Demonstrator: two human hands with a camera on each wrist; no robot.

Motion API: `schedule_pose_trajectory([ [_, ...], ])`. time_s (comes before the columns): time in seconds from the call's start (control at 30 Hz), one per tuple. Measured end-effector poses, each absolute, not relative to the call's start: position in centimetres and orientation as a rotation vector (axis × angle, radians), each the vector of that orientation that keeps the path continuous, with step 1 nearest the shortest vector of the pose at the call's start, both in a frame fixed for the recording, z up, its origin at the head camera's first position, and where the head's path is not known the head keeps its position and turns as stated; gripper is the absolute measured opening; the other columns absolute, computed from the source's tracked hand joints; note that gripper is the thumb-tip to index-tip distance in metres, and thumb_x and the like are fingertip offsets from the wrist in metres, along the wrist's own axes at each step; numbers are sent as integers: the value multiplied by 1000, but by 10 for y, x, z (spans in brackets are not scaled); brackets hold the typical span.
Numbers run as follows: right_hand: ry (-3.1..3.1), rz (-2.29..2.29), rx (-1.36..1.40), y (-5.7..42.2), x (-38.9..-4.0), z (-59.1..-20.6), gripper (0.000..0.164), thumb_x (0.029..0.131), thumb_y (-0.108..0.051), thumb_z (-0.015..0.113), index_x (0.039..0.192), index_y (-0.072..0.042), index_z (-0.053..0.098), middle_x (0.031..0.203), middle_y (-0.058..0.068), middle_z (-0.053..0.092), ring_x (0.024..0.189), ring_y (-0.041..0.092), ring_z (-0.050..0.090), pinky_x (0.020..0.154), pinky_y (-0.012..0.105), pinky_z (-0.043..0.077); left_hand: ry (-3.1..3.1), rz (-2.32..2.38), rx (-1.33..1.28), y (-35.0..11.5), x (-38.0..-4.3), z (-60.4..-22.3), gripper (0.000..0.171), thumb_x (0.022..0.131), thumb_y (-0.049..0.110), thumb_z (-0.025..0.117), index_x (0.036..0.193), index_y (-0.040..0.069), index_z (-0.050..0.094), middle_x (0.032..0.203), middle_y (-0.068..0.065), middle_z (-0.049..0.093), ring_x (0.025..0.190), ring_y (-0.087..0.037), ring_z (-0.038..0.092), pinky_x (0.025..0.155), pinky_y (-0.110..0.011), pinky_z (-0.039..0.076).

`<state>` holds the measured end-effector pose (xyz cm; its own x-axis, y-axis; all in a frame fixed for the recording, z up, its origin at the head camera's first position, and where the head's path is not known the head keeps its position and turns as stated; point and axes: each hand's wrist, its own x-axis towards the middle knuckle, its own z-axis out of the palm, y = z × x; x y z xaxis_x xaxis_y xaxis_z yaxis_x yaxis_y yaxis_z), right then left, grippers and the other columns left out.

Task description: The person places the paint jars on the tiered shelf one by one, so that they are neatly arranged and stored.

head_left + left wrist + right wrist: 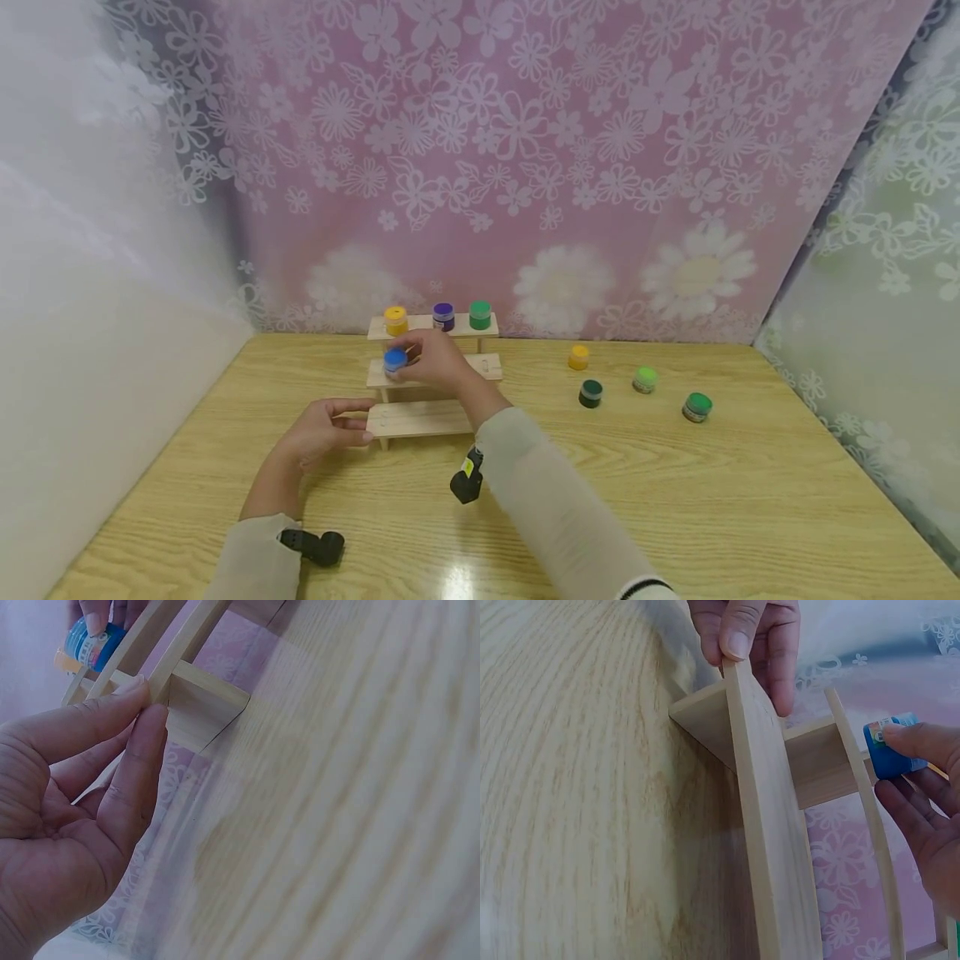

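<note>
My right hand [437, 360] pinches the blue jar [394, 360], which lies to its left, at the left end of the long middle step [480, 364], while my left hand [324, 431] pinches the bottom step [420, 419] by its left end

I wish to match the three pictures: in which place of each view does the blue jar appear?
Head: the blue jar is left of centre, at the left end of the middle shelf, in the right hand.
Left wrist: near the upper left corner.
Right wrist: toward the right edge, slightly above mid-height.
Shared landmark: the left hand, pinching the end of the lowest shelf.
</note>
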<state>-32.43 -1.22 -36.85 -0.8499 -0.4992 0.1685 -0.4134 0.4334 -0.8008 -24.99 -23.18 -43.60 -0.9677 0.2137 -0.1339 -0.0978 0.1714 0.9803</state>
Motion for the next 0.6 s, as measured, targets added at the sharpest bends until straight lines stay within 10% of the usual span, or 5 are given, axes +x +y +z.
schedule_pose_trajectory([
  [0.6,2616,-1481,-733,-12,-318,-377,42,82,-7,79,122,-14,70,106,-2,69,96,14,63,78,25,54,2200,1882,85,-232,-250,-436,61,80,-1,78,135,-6,54,110,-15,67,96,-21,65,78,-33,57],
])
